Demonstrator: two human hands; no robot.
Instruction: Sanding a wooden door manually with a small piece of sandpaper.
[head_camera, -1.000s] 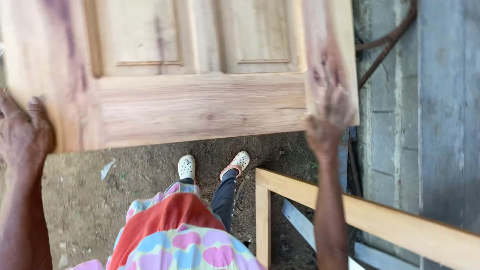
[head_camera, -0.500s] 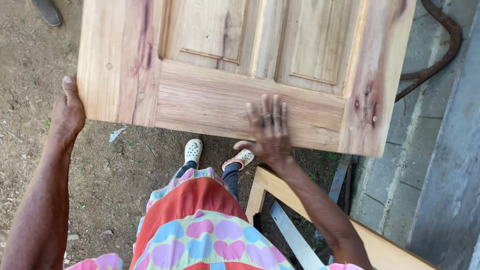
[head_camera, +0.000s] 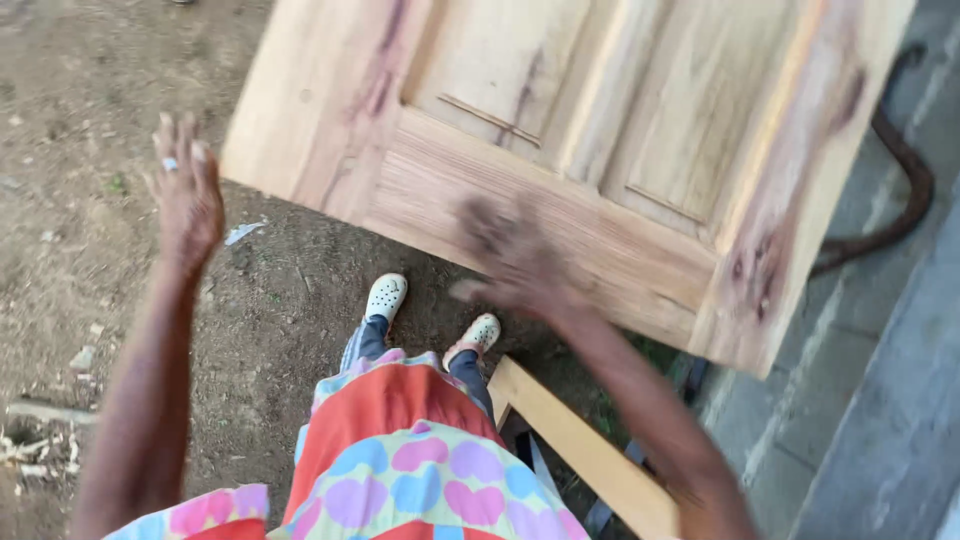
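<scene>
Fingers of the left hand (head_camera: 187, 195) are spread wide, gripping nothing, held just off the near left corner of the pale, unfinished panelled wooden door (head_camera: 590, 150) without touching it. Right hand (head_camera: 510, 260) is blurred; it lies against the door's bottom rail near the lower edge, and whether its fingers are flat or curled cannot be told. Door hangs tilted above the bare dirt ground (head_camera: 90, 250), over the light wooden frame (head_camera: 580, 450).

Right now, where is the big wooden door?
In the head view the wooden door fills the top middle and right, tilted over the dirt ground, with the right hand flat on its lower rail.
</scene>
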